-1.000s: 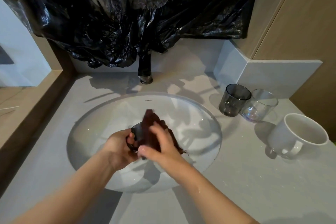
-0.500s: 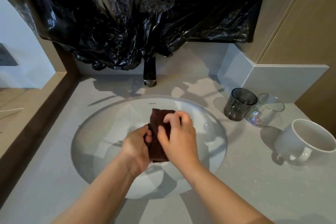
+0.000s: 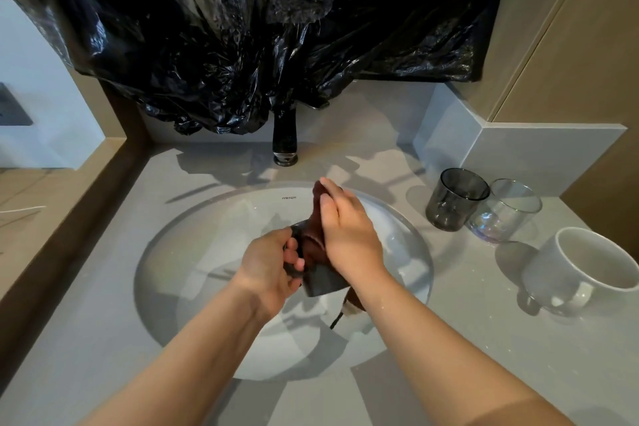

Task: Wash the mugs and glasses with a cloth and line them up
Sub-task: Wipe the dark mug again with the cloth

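Your left hand (image 3: pixel 268 264) grips the dark grey mug (image 3: pixel 325 282) by its handle, fingers curled, above the white oval sink (image 3: pixel 207 252); your right hand (image 3: pixel 345 228), fingers straight and together, presses the dark brown cloth (image 3: pixel 313 235) onto it. A smoky glass (image 3: pixel 454 199), clear glass (image 3: pixel 506 211) and white mug (image 3: pixel 584 273) stand to the sink's right

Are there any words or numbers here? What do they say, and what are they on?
"FAENZA": tiny grey letters on the back wall of the sink, only just readable.
White tag hanging from the cloth: too small to read.
Nothing else in view shows any writing.
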A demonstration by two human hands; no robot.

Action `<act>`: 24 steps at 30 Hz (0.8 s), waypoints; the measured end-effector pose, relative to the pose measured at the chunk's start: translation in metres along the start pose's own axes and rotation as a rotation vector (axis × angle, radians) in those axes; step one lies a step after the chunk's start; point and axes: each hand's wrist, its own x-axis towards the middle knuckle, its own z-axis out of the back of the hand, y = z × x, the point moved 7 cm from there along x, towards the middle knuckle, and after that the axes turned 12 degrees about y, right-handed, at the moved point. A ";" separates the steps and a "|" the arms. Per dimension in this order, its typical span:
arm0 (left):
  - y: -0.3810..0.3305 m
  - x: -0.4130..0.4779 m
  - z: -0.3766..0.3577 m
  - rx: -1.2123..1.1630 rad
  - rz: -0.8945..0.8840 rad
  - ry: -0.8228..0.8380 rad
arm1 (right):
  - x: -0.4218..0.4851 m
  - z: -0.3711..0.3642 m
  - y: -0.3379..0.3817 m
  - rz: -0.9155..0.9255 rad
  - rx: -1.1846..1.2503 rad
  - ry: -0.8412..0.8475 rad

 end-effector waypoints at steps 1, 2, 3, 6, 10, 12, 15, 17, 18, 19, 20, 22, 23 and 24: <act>-0.004 0.001 -0.001 -0.015 -0.002 0.012 | -0.001 -0.003 0.004 0.015 -0.059 0.010; -0.009 0.002 0.000 -0.026 -0.018 0.020 | -0.007 -0.011 0.009 0.060 -0.197 0.021; -0.014 0.003 0.002 -0.027 -0.039 0.019 | -0.016 -0.020 0.013 0.147 -0.347 0.005; -0.017 0.004 0.009 0.019 -0.067 -0.019 | -0.036 -0.033 0.008 0.273 -0.558 0.008; -0.006 0.001 0.001 0.077 -0.048 -0.007 | -0.011 -0.013 0.013 0.155 -0.390 0.098; -0.011 0.001 0.000 0.083 -0.050 0.002 | -0.006 -0.009 0.021 0.139 -0.308 0.065; -0.025 0.002 0.011 0.016 -0.078 -0.021 | -0.027 -0.024 0.023 0.312 -0.488 0.022; -0.025 0.000 0.016 -0.013 -0.079 -0.043 | -0.040 -0.031 0.017 0.410 -0.558 0.015; -0.021 -0.002 0.016 -0.013 -0.074 -0.039 | -0.036 -0.030 0.016 0.406 -0.539 0.053; -0.017 -0.003 0.013 0.000 -0.068 -0.030 | -0.028 -0.026 0.016 0.360 -0.507 0.099; -0.014 -0.003 0.011 0.018 -0.061 -0.018 | -0.019 -0.021 0.018 0.299 -0.438 0.124; -0.014 -0.004 0.005 0.043 -0.061 0.012 | -0.008 -0.005 0.025 0.199 -0.284 0.059; -0.018 -0.004 0.004 0.034 -0.071 0.021 | -0.008 -0.004 0.028 0.189 -0.261 0.038; -0.023 -0.004 0.005 0.015 -0.084 0.019 | -0.012 -0.008 0.030 0.214 -0.306 0.027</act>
